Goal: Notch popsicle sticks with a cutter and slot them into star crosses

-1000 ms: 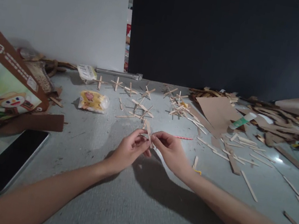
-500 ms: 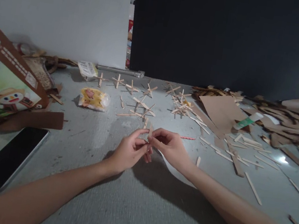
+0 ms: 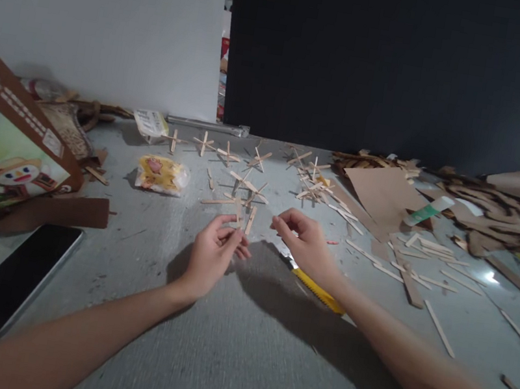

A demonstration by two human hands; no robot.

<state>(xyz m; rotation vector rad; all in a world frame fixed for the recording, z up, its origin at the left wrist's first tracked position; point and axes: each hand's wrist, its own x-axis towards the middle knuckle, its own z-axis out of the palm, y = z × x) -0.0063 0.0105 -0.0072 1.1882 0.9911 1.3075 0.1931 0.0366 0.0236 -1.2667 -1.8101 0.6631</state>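
Observation:
My left hand (image 3: 215, 254) pinches a short flat wooden craft stick (image 3: 238, 209) between thumb and fingers, its end pointing up and away. Another craft stick (image 3: 251, 219) lies on the table just beyond the fingertips. To the right, my right hand (image 3: 304, 241) hovers with thumb and index finger closed together; whatever may be between them is too small to make out. Under that hand and wrist lies a yellow utility knife (image 3: 317, 289) with its blade end toward the middle. A red-and-white thin stick (image 3: 331, 242) is mostly hidden behind the right hand.
Several crossed-stick pieces (image 3: 227, 154) stand along the back. Loose sticks (image 3: 439, 328), a glue stick (image 3: 429, 211) and cardboard (image 3: 378, 197) lie on the right. Left are a yellow packet (image 3: 163, 175), a phone (image 3: 12, 280) and a printed box (image 3: 16, 143). A black panel (image 3: 408, 67) rises behind.
My hands have come apart: the left moved slightly left, keeping the craft stick, while the right drew away to the right. More of the utility knife now shows beneath the right hand.

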